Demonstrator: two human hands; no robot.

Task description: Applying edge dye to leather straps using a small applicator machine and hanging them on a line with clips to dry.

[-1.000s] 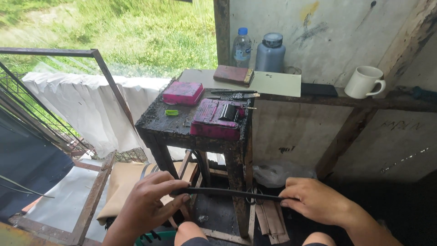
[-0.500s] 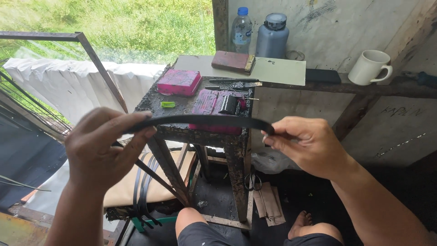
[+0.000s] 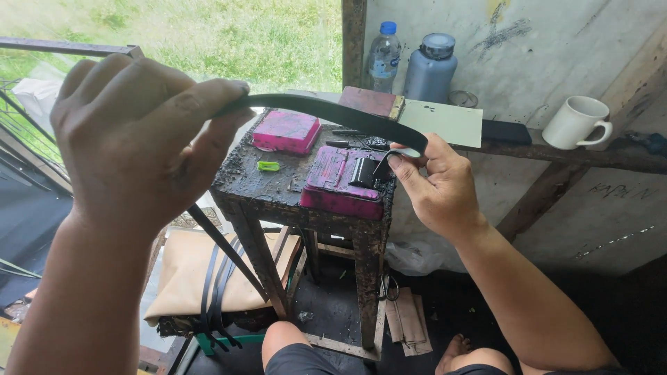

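A long black strap (image 3: pixel 333 114) is stretched in an arc between both hands, raised in front of a dirty wooden stool (image 3: pixel 278 198). My left hand (image 3: pixel 135 139) pinches its left part close to the camera; the strap's tail hangs down behind that hand toward the floor. My right hand (image 3: pixel 434 184) grips the strap's right end, thumb on top, just right of the stool. On the stool lie a pink box (image 3: pixel 286 130), a larger pink tray (image 3: pixel 340 180) with a black roller, and a small green piece (image 3: pixel 268 166).
A ledge behind carries a plastic bottle (image 3: pixel 382 57), a grey jar (image 3: pixel 431 66), a white mug (image 3: pixel 575 123), a brown block (image 3: pixel 372 102) and a pale sheet (image 3: pixel 445 121). More black straps (image 3: pixel 217 285) lie over a tan cushion below left. Scissors (image 3: pixel 389 286) rest on the floor. A railing stands left.
Both hands have lifted the strap from knee height to above the stool. The left hand came much nearer the camera, and the strap now bows upward.
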